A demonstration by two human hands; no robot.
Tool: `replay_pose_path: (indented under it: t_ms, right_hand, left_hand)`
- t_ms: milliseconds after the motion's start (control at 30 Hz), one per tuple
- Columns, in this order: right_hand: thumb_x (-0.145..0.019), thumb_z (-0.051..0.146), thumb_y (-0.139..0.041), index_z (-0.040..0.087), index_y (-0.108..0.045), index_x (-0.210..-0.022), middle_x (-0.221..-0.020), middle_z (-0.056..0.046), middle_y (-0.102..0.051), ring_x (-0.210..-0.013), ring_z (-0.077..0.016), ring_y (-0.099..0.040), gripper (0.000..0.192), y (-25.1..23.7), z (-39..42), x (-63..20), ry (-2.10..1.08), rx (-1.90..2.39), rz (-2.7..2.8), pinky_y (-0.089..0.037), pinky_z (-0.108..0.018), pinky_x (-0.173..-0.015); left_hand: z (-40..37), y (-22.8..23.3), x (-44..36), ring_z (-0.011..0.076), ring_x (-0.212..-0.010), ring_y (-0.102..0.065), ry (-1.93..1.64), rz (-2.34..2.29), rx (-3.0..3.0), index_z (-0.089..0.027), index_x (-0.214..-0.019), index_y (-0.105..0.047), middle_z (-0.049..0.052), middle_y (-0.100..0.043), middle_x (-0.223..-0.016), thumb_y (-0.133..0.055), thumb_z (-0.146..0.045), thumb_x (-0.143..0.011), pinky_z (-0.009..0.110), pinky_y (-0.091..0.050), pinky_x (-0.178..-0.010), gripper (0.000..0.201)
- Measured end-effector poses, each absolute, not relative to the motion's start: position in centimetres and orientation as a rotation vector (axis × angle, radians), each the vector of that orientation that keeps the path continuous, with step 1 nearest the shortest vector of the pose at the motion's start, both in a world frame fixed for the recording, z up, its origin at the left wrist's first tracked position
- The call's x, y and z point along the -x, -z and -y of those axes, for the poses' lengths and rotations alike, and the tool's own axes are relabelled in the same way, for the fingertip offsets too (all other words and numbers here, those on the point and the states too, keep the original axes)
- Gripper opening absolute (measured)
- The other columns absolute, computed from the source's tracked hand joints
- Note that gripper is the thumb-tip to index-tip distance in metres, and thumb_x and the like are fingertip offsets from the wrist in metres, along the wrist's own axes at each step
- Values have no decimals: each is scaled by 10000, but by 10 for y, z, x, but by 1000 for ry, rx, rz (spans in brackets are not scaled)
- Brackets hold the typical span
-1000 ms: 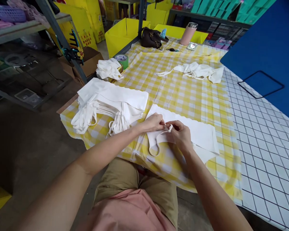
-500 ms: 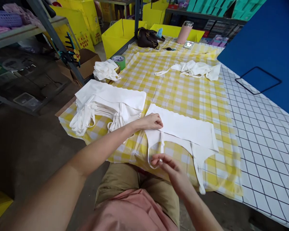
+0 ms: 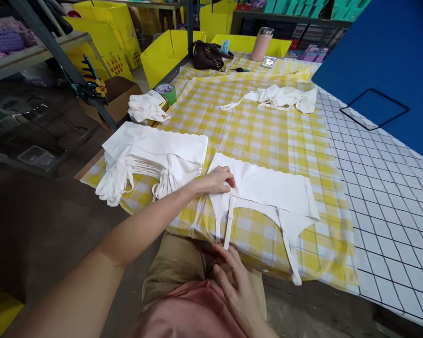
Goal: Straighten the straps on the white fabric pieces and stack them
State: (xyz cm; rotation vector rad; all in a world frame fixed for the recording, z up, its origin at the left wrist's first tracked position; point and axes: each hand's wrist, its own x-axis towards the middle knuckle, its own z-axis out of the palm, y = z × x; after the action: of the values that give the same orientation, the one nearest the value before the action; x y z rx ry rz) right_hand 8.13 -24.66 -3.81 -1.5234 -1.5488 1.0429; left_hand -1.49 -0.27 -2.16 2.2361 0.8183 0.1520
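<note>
A white cloth garment (image 3: 268, 188) with thin straps lies flat on the yellow checked tablecloth (image 3: 261, 136) near the table's front edge. My left hand (image 3: 218, 180) presses down on its left end, fingers bent over the cloth. Two straps (image 3: 228, 225) hang over the table edge below that hand. My right hand (image 3: 234, 281) is below the table edge, over my lap, fingers spread, its fingertips at the end of the hanging strap. A stack of folded white garments (image 3: 155, 152) sits to the left of my left hand.
Further back lie a loose white garment (image 3: 278, 97), a small white pile (image 3: 146, 107), a green tape roll (image 3: 166, 91), a dark bag (image 3: 206, 55) and a pink tumbler (image 3: 262, 43). A white grid sheet (image 3: 384, 188) and blue board (image 3: 384, 61) lie right. Yellow bins and shelving stand behind and left.
My right hand left the strap loop at the garment's left end and drew back down to my lap. The strap now hangs straight over the table edge. My left hand stayed put.
</note>
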Motion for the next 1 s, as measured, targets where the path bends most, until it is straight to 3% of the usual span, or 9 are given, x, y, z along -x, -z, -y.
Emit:
replay_pose_path:
  t_ms: [200,333,433,567,733,867,1000]
  right_hand:
    - [-830,194,-472,315,-490,-1263,-1300,-64,-486,-1165,-223,-502,449,50,265,-75,-995,1426,1663,-476,-339,-912]
    - [-808,159,-466,332,-494,-1263,-1212,-76,-544,-1086,-238,-551,488,41,258,-104,-775,1392,1841,-512,-358,-839]
    - [-824,208,-450,301,-590,-1130,-1026,-92,-594,-933,-238,-590,349,20,219,-161,-387,1685,1712,-507,-369,-753]
    - [-780,285,-467,170,-605,-1031,-993,-125,-571,-753,-218,-562,309,-3,145,-248,-96,2158,1385,-456,-365,-641]
    - [-674,342,-607,191,-561,-733,-686,-51,-577,-621,-190,-508,169,-4,85,-288,-397,2544,1305,-379,-316,-557]
    - [-594,181,-634,219,-453,-562,-504,15,-488,-504,-143,-443,188,-4,74,-282,-605,2498,1283,-317,-271,-472]
    - [-546,107,-636,214,-466,-568,-481,35,-465,-461,-119,-419,202,-5,74,-287,-667,2363,1185,-296,-251,-426]
  left_hand:
    - [8,16,13,185,-1039,-451,-131,-864,-2213,-175,-901,-612,37,-522,-991,-465,-130,-725,284,-367,-937,233]
    - [7,9,9,167,-996,-497,-366,-1067,-2208,-168,-1038,-548,54,-508,-1056,-419,-78,-746,279,-401,-910,332]
    - [-5,1,4,197,-1080,-457,-474,-1338,-2319,-148,-1130,-501,92,-478,-1143,-399,-48,-769,301,-358,-958,388]
    - [-22,-3,-7,269,-1120,-426,-229,-1608,-2442,-90,-1172,-472,161,-473,-1178,-413,-123,-826,359,-338,-945,352]
    - [-34,-2,-18,322,-1096,-479,13,-1804,-2354,37,-1170,-466,270,-490,-1163,-455,-208,-838,391,-362,-915,414]
    - [-54,-8,-19,300,-1048,-538,197,-1764,-2209,-74,-1097,-564,199,-590,-1080,-593,-242,-721,353,-426,-857,413]
    - [-68,-16,-21,295,-905,-601,323,-1671,-2203,-111,-831,-662,133,-671,-817,-668,-147,-557,311,-466,-764,276]
